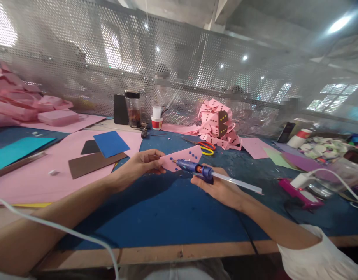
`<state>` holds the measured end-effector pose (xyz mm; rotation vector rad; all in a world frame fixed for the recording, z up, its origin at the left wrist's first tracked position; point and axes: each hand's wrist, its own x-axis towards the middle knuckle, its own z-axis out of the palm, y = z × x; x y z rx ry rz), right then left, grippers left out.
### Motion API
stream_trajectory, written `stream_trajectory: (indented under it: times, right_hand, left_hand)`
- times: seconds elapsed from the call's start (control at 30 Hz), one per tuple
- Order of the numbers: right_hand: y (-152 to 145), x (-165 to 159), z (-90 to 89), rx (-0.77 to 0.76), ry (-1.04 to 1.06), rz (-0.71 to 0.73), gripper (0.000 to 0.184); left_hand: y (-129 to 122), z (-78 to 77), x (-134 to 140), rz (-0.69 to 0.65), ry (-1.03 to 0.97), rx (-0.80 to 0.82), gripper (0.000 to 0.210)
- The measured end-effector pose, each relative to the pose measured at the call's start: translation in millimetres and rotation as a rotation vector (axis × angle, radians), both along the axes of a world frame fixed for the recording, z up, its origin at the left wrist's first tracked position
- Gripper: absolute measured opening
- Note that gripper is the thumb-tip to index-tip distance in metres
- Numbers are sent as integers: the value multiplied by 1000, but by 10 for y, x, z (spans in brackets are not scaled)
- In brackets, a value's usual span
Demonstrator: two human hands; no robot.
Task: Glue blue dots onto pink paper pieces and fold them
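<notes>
My left hand (146,164) pinches the left end of a pink foam piece (185,156) dotted with several small blue squares. In my right hand (220,189) is a blue hot glue gun (193,166), a long clear glue stick (240,182) jutting from its back. The gun's nozzle points left, over the pink piece close to my left fingers; whether it touches the surface I cannot tell. Behind the piece lie scissors (207,147) with red and yellow handles. Farther back, a pile of pink dotted pieces (214,120) includes one brown piece with yellow dots.
Pink, blue (111,144) and brown (94,166) sheets lie at left. A lidded jar (134,112) and a paper cup (157,123) stand at the back. On the right are a pink power strip (301,194) and a clear container (342,175). A white cable (65,229) crosses the front left.
</notes>
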<state>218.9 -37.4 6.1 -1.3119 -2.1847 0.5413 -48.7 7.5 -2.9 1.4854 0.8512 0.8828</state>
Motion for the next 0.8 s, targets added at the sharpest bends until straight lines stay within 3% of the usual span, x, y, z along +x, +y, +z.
stream_trajectory:
  times: [0.8]
  right_hand:
    - [-5, -6, 7, 4, 7, 11, 34]
  left_hand:
    - [-4, 5, -7, -5, 8, 4, 31]
